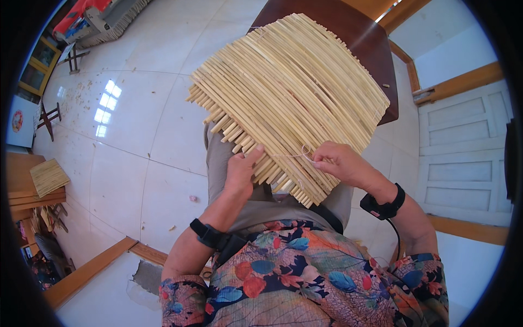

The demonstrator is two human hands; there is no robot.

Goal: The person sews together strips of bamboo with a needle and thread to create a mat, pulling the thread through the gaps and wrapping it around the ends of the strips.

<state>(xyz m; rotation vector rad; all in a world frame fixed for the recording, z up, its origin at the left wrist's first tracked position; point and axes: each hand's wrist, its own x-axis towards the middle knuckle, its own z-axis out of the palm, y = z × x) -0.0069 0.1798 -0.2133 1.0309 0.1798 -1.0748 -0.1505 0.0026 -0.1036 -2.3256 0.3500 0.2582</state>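
Note:
A mat of pale reed stalks (289,87), laid side by side, rests across my lap and reaches over a dark brown table. Its near left edge is uneven, with stalk ends sticking out by different lengths. My left hand (242,169) grips that edge, thumb on top of the stalks and fingers hidden underneath. Over the near part of the mat, my right hand (332,161) pinches a thin white string (297,156). The string runs across the stalks toward my left thumb and makes a small loop (306,149) beside my right fingertips.
The dark brown table (391,71) stands under the far end of the mat. Small folding stools (49,121) and scattered plant scraps are on the tiled floor (125,163) at the left. A smaller reed mat (49,177) lies at the far left. A white panelled door (463,155) is at the right.

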